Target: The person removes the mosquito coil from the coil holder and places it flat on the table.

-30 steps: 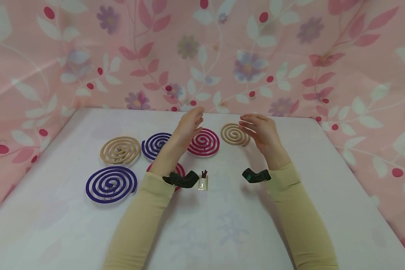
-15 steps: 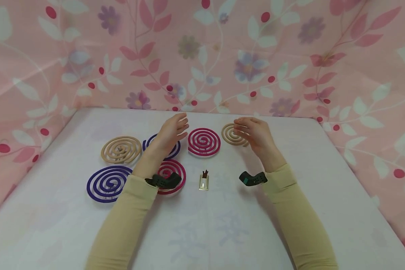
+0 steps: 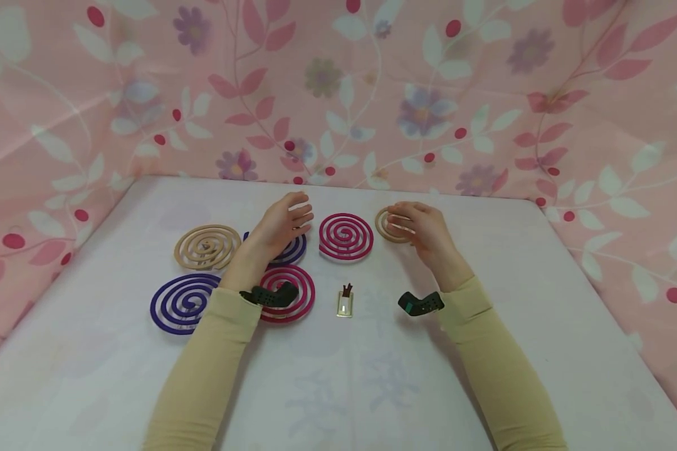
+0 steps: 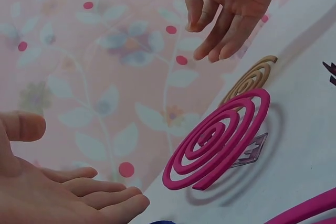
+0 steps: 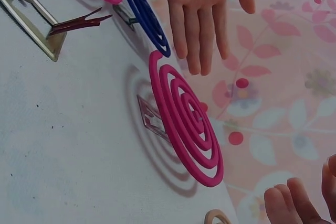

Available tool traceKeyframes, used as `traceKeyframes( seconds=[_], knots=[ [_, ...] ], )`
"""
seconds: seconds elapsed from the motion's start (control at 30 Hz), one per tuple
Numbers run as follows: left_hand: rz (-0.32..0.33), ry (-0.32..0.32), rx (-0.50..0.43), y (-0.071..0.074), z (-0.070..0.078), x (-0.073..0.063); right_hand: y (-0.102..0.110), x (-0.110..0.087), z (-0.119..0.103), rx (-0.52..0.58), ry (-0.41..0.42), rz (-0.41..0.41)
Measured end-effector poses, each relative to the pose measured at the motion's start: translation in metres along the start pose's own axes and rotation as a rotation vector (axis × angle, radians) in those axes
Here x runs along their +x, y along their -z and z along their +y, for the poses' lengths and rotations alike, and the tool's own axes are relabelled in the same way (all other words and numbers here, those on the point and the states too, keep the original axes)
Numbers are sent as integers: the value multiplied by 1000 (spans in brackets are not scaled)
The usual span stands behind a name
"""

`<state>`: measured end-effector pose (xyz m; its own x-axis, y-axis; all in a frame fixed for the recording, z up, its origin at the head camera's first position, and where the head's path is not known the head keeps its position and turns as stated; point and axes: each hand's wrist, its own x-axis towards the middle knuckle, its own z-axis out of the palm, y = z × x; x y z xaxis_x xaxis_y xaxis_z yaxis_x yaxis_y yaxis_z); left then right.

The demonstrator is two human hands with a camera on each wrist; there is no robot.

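Note:
Both hands hang over the back half of the table, palms facing each other, fingers relaxed and nothing held. The left hand (image 3: 276, 228) partly covers a blue mosquito coil (image 3: 296, 252); its forearm overlaps a pink coil (image 3: 311, 294) and a second blue coil (image 3: 172, 305). Near the back right, the right hand (image 3: 423, 230) overlaps a beige coil (image 3: 380, 225) in the head view. Between the hands, a pink coil (image 4: 214, 136) sits raised on a thin metal stand (image 4: 254, 150). In the right wrist view, the left hand's fingers (image 5: 197, 35) point down, straight.
Another beige coil (image 3: 194, 250) lies at the back left. A small metal coil stand (image 3: 345, 307) with a dark red upright prong sits mid-table. The white tabletop (image 3: 361, 401) ends at a pink flowered cloth (image 3: 327, 100) behind. Black cameras are strapped to both wrists.
The left hand has moved left, uncovering the back pink coil and now covering the rear blue one. The right hand has shifted slightly left and down, over the beige coil.

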<state>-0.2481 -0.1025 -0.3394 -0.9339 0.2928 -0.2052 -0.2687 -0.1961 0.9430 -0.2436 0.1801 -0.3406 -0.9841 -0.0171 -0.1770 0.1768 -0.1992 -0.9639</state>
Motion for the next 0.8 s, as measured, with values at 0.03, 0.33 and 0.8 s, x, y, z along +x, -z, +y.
traceKeyframes(
  seconds=[0.03,0.33,0.8],
  knots=[
    [-4,1,-4,0,0,0,-1,0,1,-4,5,0],
    [-14,13,-11,1,-2,2,-5,0,5,-33,-4,0],
    [-28,34,5,4,-4,4,-9,1,9,-53,-31,-23]
  ],
)
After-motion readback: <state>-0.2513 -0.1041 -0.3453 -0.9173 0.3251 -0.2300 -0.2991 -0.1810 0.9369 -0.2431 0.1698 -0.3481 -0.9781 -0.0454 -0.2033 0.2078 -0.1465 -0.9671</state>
